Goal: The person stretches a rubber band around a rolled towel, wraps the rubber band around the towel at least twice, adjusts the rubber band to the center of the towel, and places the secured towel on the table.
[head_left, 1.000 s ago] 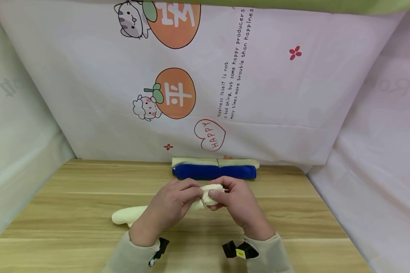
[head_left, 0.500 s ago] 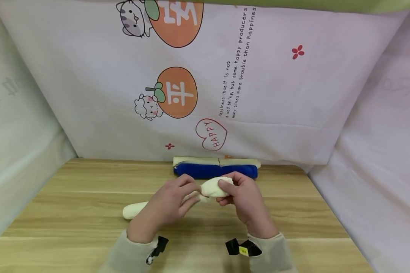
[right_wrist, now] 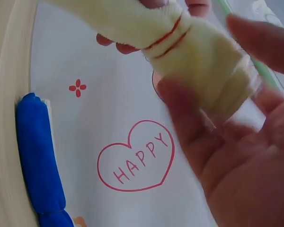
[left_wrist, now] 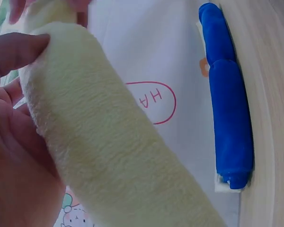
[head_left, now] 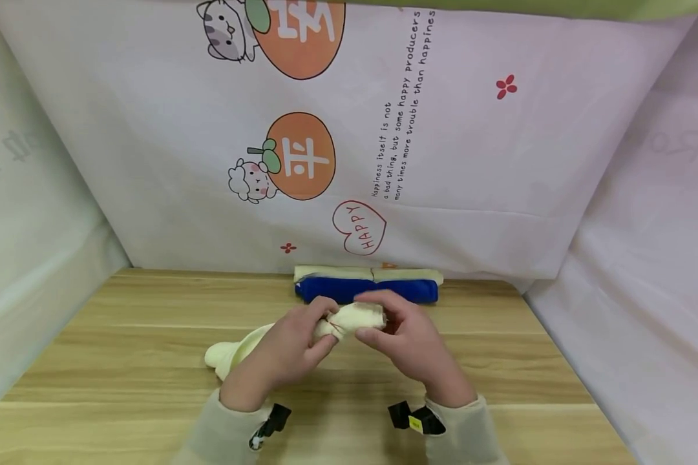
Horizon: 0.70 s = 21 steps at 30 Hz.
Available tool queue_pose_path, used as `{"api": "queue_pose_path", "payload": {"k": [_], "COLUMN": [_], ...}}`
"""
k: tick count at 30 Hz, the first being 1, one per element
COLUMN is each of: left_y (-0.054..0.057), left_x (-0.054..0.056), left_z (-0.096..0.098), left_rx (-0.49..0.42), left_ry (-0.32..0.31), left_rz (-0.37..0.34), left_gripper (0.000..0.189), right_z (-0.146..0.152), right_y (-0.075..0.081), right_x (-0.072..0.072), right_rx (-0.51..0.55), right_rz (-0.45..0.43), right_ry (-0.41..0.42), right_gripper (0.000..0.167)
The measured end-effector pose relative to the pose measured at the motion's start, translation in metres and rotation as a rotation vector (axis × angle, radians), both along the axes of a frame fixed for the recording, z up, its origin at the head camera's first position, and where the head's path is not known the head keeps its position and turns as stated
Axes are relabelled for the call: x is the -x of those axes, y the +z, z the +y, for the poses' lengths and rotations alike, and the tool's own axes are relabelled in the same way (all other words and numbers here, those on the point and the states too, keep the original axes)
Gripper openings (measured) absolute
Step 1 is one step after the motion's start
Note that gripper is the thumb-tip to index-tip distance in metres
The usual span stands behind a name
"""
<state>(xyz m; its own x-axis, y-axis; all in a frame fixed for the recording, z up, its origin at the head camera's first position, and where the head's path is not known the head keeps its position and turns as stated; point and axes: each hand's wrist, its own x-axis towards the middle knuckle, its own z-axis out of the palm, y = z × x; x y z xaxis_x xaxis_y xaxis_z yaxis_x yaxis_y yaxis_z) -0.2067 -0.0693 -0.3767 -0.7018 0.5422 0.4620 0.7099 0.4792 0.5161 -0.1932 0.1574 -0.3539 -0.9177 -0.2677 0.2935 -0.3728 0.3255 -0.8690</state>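
- Overhead, biggest first: wooden table (head_left: 122,361) fills the lower half of the head view, w/ a white printed backdrop (head_left: 471,161) rising from its far edge at 12 o'clock and white sheets closing in at 9 and 3.
- Backdrop prints: orange fruit w/ a sheep (head_left: 291,158), a red "HAPPY" heart (head_left: 359,227), a cartoon cat up top.
- Blue towel roll (head_left: 366,290) lies along the far table edge at 12 o'clock from the hands, w/ a cream towel roll (head_left: 368,274) touching it on the backdrop side. Both sit near the hands, just beyond them.
- Cream rolled towel (head_left: 351,318) is the thing in hand: raised off the table at centre, its far end drooping toward 8 o'clock to the wood. Right wrist view shows a thin red band (right_wrist: 168,35) wound round it near one end.
- Left hand (head_left: 285,352) comes in from 7 o'clock, fingers & thumb curled round the roll's middle, gripping it.
- Right hand (head_left: 410,349) comes in from 5 o'clock, fingertips pinching the banded end; palm partly blurred in the wrist view.
- Open wood lies at 9 and 3 o'clock of the hands and along the near edge; 12 o'clock is boxed in by the two rolls & backdrop.
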Motion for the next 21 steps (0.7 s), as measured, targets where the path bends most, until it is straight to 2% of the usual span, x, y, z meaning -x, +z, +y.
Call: {"api": "queue_pose_path", "payload": {"k": [2,3,6,9,11,14,17,21], "left_y": [-0.0003,-0.0005,-0.0015,-0.0023,-0.0035,-0.004,-0.0036,-0.0012], "left_x": [0.001,0.0014,0.0027,0.0033,0.0033,0.0025,0.0025,0.0021], "left_z": [-0.0011,-0.0012,-0.001,-0.0002,0.0005,0.0019,0.0049,0.0082], "left_rx": [-0.018,-0.022,-0.027,-0.028,-0.045,-0.106,-0.162,-0.139], "left_ry": [-0.04,-0.053,-0.1,-0.115,-0.114,-0.102,-0.086,-0.049], "left_rz": [-0.023,-0.026,-0.02,0.005,0.037,0.11,0.234,0.392], "left_gripper": [0.026,0.027,0.03,0.035,0.037,0.032,0.021,0.014], "right_z": [0.0004,0.0004,0.0006,0.0019,0.0028,0.0033,0.0021,-0.0007], "right_y": [0.0002,0.0001,0.0019,0.0044,0.0053,0.0061,0.0066,0.0067], "right_x": [-0.0004,0.0,0.0009,0.0022,0.0026,0.002,0.0009,0.0], "right_rx": [-0.035,-0.039,0.048,0.16,0.193,0.192,0.188,0.2], "right_rz": [0.053,0.046,-0.055,-0.16,-0.196,-0.206,-0.208,-0.215], "right_ry": [-0.021,-0.055,-0.118,-0.129,-0.129,-0.131,-0.113,-0.099], "right_gripper": [0.025,0.018,0.01,0.01,0.012,0.014,0.015,0.014]}}
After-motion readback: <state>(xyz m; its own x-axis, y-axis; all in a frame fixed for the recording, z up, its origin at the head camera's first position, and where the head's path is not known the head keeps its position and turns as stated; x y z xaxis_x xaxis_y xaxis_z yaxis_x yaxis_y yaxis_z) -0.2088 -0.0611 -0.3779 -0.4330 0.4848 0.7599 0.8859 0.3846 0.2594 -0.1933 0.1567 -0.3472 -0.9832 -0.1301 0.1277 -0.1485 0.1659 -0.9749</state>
